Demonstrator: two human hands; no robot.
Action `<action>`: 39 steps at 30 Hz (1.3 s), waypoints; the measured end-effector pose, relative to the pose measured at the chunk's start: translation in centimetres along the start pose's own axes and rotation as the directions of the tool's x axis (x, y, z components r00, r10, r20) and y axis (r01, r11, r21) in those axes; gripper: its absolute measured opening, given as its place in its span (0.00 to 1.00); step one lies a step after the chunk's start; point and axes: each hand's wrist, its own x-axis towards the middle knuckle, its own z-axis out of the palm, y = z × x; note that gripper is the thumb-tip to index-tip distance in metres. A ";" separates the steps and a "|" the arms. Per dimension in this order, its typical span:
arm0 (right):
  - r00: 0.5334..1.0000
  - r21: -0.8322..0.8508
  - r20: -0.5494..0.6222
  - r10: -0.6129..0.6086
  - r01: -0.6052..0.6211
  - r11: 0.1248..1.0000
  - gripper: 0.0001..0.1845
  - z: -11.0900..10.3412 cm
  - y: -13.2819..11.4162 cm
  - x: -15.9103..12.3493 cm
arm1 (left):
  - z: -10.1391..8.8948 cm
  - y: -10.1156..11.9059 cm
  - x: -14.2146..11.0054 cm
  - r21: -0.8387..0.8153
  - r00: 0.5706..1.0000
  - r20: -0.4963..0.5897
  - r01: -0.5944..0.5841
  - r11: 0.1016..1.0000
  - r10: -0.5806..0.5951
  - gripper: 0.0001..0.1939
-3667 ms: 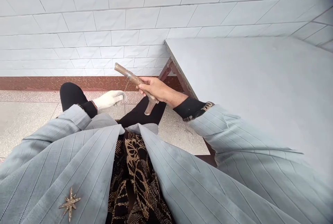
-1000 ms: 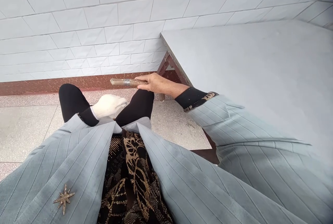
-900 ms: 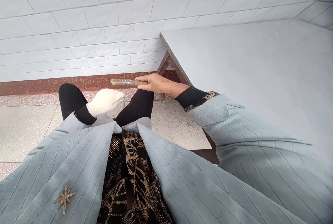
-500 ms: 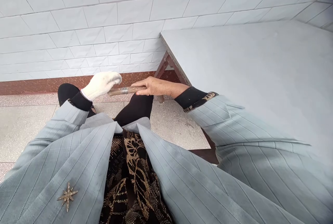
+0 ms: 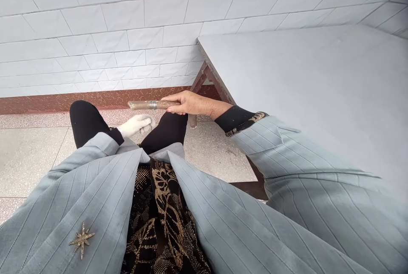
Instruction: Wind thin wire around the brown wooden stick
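A brown wooden stick (image 5: 139,105) lies nearly level in front of my knees, with silvery wire wound around its middle. My bare right hand (image 5: 188,103) is closed around its right end. That hand covers the end it grips; the left end sticks out free. Lower and to the left, my left hand (image 5: 137,125) wears a white glove with greyish fingers. Its fingers are curled in, beneath the stick and apart from it, close to my right knee. Whether anything lies inside those fingers is hidden.
To the right stands a pale-topped table (image 5: 302,87) with reddish-brown legs, its edge beside my right forearm. A white tiled wall (image 5: 127,15) with a brown skirting strip (image 5: 47,103) rises ahead. Below is a speckled tile floor (image 5: 219,151).
My gloved left hand has dropped from above the stick's left end to below it, moving right and towards me. The stick's left end has risen slightly in my right hand.
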 end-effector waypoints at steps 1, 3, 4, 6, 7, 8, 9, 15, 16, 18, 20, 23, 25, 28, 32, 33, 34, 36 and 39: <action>1.000 0.007 -0.022 0.005 -0.005 1.000 0.30 0.0 0.4 0.2 | 0.6 0.0 -0.2 0.038 0.998 0.057 0.015 0.999 -0.017 0.21; 0.998 0.003 -0.055 0.034 -0.034 0.999 0.30 -0.1 1.0 0.5 | 1.3 0.8 -0.6 0.174 0.987 0.156 -0.005 0.985 -0.022 0.19; 0.997 -0.004 -0.064 0.052 -0.053 0.999 0.31 -0.1 1.2 0.6 | 1.5 1.4 -0.8 0.261 0.984 0.177 -0.044 0.964 -0.004 0.18; 0.995 -0.021 -0.072 0.076 -0.078 0.997 0.31 -0.1 1.5 0.7 | 1.6 2.7 -1.1 0.409 0.985 0.163 -0.113 0.905 0.049 0.17; 0.994 -0.029 -0.071 0.081 -0.083 0.996 0.31 -0.1 1.6 0.7 | 1.6 3.3 -1.2 0.469 0.986 0.155 -0.135 0.873 0.069 0.17; 0.994 -0.038 -0.069 0.086 -0.088 0.995 0.31 -0.1 1.6 0.7 | 1.5 3.7 -1.3 0.520 0.986 0.143 -0.143 0.842 0.080 0.17; 0.994 -0.048 -0.067 0.091 -0.094 0.994 0.31 -0.1 1.6 0.7 | 1.4 3.9 -1.5 0.562 0.987 0.134 -0.146 0.814 0.085 0.17; 0.990 -0.084 -0.061 0.125 -0.130 0.988 0.31 0.0 1.2 0.7 | 1.1 4.6 -1.9 0.774 0.988 0.132 -0.156 0.614 0.085 0.17; 0.990 -0.090 -0.057 0.129 -0.134 0.987 0.31 0.0 1.1 0.7 | 1.0 4.9 -1.9 0.809 0.988 0.126 -0.151 0.568 0.084 0.17; 0.988 -0.110 -0.047 0.145 -0.149 0.983 0.29 0.0 0.8 0.5 | 0.7 5.6 -2.0 0.868 0.990 0.100 -0.134 0.478 0.096 0.17; 0.987 -0.128 -0.021 0.159 -0.160 0.979 0.29 -0.1 0.3 0.2 | 0.0 6.5 -2.1 0.907 0.989 0.066 -0.116 0.406 0.134 0.16; 0.987 -0.130 0.082 0.136 -0.124 0.984 0.28 -0.3 -0.8 -0.5 | -1.4 7.6 -2.0 0.928 0.976 0.004 -0.084 0.364 0.216 0.16; 0.977 -0.117 0.179 0.115 -0.095 0.989 0.28 -0.4 -1.4 -0.8 | -2.3 8.0 -1.9 0.919 0.964 -0.026 -0.081 0.386 0.265 0.15; 0.956 -0.110 0.270 0.114 -0.087 0.990 0.30 -0.5 -1.7 -0.9 | -3.1 8.4 -1.6 0.880 0.957 -0.021 -0.119 0.459 0.289 0.15; 0.925 -0.123 0.365 0.106 -0.065 0.990 0.31 -0.4 -1.2 -0.4 | -3.3 8.5 -1.0 0.802 0.964 -0.016 -0.146 0.579 0.265 0.15; 0.915 -0.116 0.392 0.097 -0.056 0.992 0.30 -0.4 -1.2 -0.4 | -3.3 8.4 -0.7 0.775 0.967 -0.021 -0.145 0.615 0.254 0.15; 0.908 -0.101 0.411 0.083 -0.045 0.994 0.30 -0.3 -1.3 -0.4 | -3.3 8.0 -0.5 0.745 0.969 -0.029 -0.142 0.651 0.245 0.15; 0.913 -0.052 0.407 0.044 -0.024 0.998 0.29 -0.3 -1.6 -0.6 | -3.3 6.8 0.0 0.671 0.972 -0.051 -0.137 0.729 0.230 0.14; 0.957 0.032 0.289 0.003 -0.012 0.999 0.30 -0.3 -1.8 -0.8 | -2.6 3.7 0.6 0.508 0.979 -0.089 -0.111 0.854 0.181 0.14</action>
